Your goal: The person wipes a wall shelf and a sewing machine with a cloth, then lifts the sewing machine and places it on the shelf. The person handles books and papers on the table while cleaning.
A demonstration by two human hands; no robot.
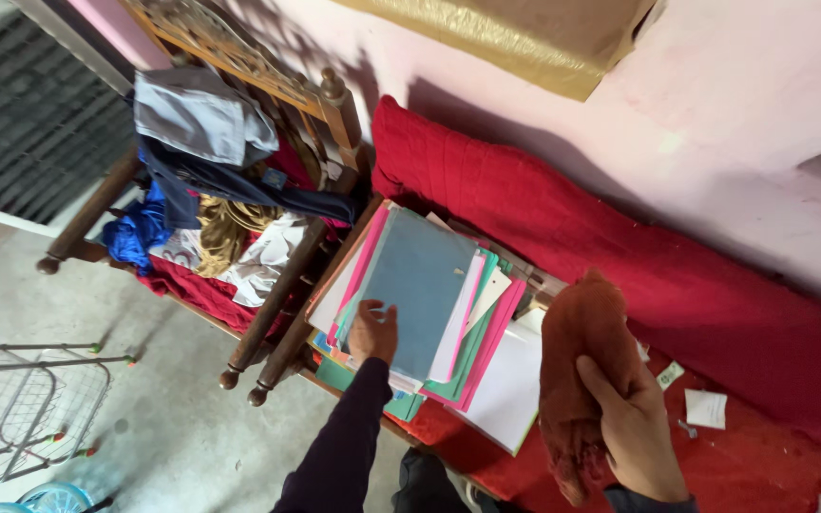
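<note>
We see the left hand [372,331] resting on the near edge of a stack of folders [425,304], its fingers curled narrow and pressed against the blue-grey folder on top; whether they pinch it or only touch it we cannot tell. The stack, with pink, green and white sheets fanned out under the top folder, lies at the left end of the bed [772,446], which is covered in a red cloth, close to a long red bolster [620,237] along the pink wall. The right hand [634,427] is closed around a crumpled rust-brown cloth [582,370], held up just right of the stack. Small paper scraps [705,408] lie on the bed beyond it. Left of the bed stands a wooden chair [287,285] heaped with clothes [206,161].
</note>
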